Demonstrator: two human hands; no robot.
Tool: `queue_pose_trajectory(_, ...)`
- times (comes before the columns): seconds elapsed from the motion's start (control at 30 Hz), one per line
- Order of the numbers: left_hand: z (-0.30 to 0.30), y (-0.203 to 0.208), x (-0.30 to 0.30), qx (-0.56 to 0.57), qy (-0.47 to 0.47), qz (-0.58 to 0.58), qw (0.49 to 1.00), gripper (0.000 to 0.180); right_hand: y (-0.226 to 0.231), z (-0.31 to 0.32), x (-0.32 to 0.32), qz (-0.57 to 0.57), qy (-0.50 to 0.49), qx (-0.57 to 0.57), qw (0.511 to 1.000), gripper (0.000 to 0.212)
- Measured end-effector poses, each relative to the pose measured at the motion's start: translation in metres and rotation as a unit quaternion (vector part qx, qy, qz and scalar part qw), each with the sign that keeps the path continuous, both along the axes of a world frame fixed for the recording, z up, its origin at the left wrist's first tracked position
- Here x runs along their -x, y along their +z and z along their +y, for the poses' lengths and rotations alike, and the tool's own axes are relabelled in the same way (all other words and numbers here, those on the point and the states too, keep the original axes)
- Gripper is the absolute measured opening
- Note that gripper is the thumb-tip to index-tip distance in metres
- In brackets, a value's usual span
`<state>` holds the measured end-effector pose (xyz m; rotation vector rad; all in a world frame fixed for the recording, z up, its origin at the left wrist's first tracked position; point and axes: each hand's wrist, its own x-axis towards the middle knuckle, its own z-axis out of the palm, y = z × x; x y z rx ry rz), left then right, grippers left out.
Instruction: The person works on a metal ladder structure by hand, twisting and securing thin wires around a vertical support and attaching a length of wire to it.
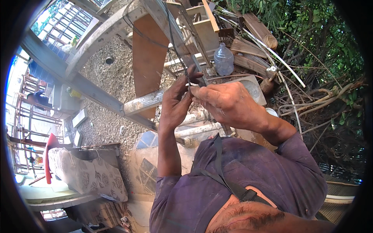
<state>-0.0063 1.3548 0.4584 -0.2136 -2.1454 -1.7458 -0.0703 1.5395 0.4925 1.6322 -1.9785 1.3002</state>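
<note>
The left hand and right hand meet with fingertips closed on the thin black wire, which extends just beyond them beside the metal frame, presumably so that one hand steadies it against the other.

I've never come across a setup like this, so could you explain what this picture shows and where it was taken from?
There is no machine: you see a person's bare left hand and right hand. The picture comes from a head-worn wide fisheye camera looking down, so straight edges bend. Both hands appear to pinch a thin dark wire beside a grey frame. Beyond them is gravelly ground, with a clear plastic bottle standing near timber.
</note>
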Motion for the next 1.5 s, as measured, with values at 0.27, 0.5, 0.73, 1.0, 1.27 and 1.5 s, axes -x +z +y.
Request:
queue_pose_trajectory(0.27, 0.02, 0.028, -0.02, 0.005, 0.187, 0.005, 0.982, 0.035, -0.005, 0.001, -0.005, 0.029, -0.043, -0.053, 0.997, 0.023)
queue_pose_trajectory(0.5, 0.01, 0.045, -0.022, -0.074, 0.072, -0.029, 0.994, 0.032, 0.006, 0.006, 0.001, 0.0, -0.018, -0.007, 1.0, 0.025)
queue_pose_trajectory(0.73, 0.0, 0.034, -0.012, -0.129, 0.017, -0.024, 0.991, 0.031, -0.018, -0.012, 0.006, -0.361, 0.07, 0.026, 0.93, 0.034)
queue_pose_trajectory(1.0, 0.002, 0.031, -0.017, 0.018, 0.143, -0.031, 0.989, 0.026, -0.007, -0.005, 0.026, -0.283, -0.045, -0.001, 0.958, 0.025)
queue_pose_trajectory(1.27, 0.016, 0.01, -0.001, 0.091, 0.139, 0.071, 0.984, 0.022, 0.015, 0.0, -0.012, -0.296, 0.106, 0.094, 0.945, 0.015)
queue_pose_trajectory(1.5, 0.015, 0.007, 0.006, -0.047, 0.006, 0.018, 0.999, 0.032, 0.002, -0.02, -0.015, 0.083, -0.033, 0.006, 0.996, 0.024)
